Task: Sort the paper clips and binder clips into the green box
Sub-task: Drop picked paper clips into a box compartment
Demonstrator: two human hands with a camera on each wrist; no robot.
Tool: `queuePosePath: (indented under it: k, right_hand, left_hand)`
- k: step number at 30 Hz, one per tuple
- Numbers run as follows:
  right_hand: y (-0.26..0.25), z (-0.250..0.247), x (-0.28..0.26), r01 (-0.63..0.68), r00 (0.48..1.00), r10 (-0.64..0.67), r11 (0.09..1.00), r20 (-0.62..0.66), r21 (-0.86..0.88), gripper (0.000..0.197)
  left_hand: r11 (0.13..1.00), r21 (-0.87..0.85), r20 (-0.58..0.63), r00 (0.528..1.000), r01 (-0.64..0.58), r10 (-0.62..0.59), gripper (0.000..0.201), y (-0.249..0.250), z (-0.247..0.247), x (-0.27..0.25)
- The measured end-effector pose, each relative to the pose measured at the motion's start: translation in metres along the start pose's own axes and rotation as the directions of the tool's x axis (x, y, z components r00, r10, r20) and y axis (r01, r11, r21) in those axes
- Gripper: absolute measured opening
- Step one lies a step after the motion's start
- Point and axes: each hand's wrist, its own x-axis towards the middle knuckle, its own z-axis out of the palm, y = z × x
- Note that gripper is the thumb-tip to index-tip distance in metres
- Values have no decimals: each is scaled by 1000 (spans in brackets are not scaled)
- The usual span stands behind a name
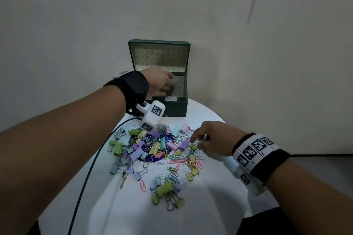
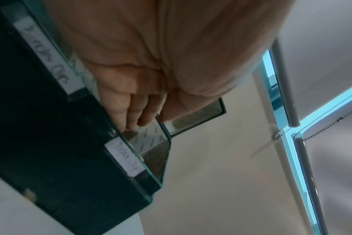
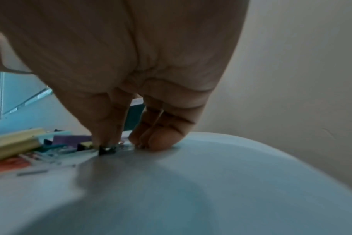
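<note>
Our left hand (image 1: 159, 82) reaches over the near wall of the green box (image 1: 175, 108), its fingers (image 2: 131, 109) curled down into the left part of the box; we cannot tell whether they hold anything. The box stands with its lid up at the far edge of the round white bench (image 1: 191, 206). Two white labels sit on the front rim of the box. The handwriting on the label under our left hand (image 2: 48, 58) is blurred but seems to read "Binder Clip". The label just right of that hand (image 2: 127, 159) seems to read "Paper Clip".

Our right hand (image 1: 212, 139) is down at the right edge of the pile of clips (image 1: 152, 150). Its thumb and forefinger are pressed together on something small and dark lying on the bench; the other fingers (image 3: 163, 139) are curled, tips on the bench, with a thin wire running across them. We cannot make out which clip it grips.

The pile spreads left of the right hand and nearer us: pastel binder clips (image 1: 165, 187) mixed with coloured paper clips (image 1: 172, 170). Both wrists carry bands with square black-and-white marker tags (image 1: 254, 148).
</note>
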Motion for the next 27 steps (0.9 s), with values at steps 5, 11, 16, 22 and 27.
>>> queuePosePath:
  k: [5, 11, 16, 22, 27]
  right_hand:
    - [-6, -2, -4, 50, 998, -53, 997, -41, -66, 22]
    - [-6, 0, -7, 1, 1000, -1, 998, 4, -56, 44]
    - [-12, 1, -10, 36, 999, -36, 999, 30, 19, 35]
    - [-15, 6, -9, 85, 995, -84, 996, 47, -25, 24]
    - [-14, 10, -3, 88, 996, -88, 995, 5, -48, 6]
  left_hand:
    - [711, 641, -5, 926, -288, 378, 17, -2, 11, -49]
    - [67, 850, 518, 853, -522, 63, 19, -47, 40, -105]
    - [-78, 859, 510, 860, -507, 26, 33, -66, 52, -108]
    - [-83, 850, 527, 845, -521, 87, 18, -71, 51, -109]
    - [55, 871, 477, 866, -489, 149, 13, -75, 39, -109]
